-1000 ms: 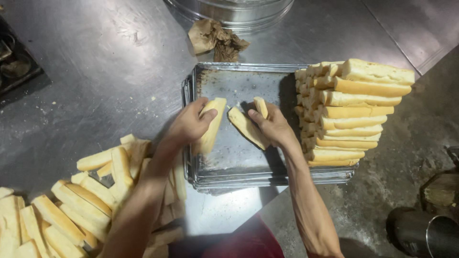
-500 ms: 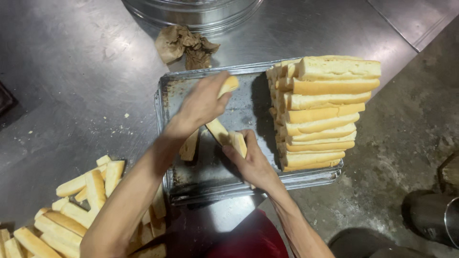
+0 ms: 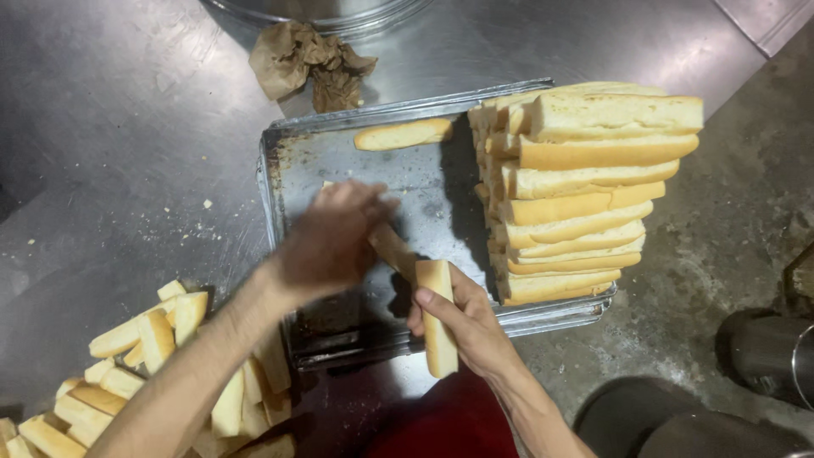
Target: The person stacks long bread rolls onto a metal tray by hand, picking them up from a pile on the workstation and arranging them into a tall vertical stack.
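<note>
A metal baking tray [image 3: 288, 170] lies on a steel table. My right hand [image 3: 475, 331] grips a long bread finger [image 3: 437, 315] at the tray's near edge. My left hand [image 3: 335, 237], blurred, hovers over the tray's middle and touches another bread piece [image 3: 392, 248] beside the right hand; whether it grips it I cannot tell. One bread finger [image 3: 403, 134] lies alone along the tray's far edge. A tall stack of bread fingers [image 3: 577, 195] fills the tray's right side.
A loose heap of bread fingers [image 3: 144, 365] lies on the table at lower left. Crumpled brown paper [image 3: 309, 64] sits beyond the tray, next to a round metal basin's rim [image 3: 322, 13]. A dark metal pot [image 3: 772, 356] stands at the right, on the floor.
A bread finger now lies along the tray's far edge where my left hand reached before. My left hand has come back to the tray's middle. My right hand has lifted its piece toward the near edge.
</note>
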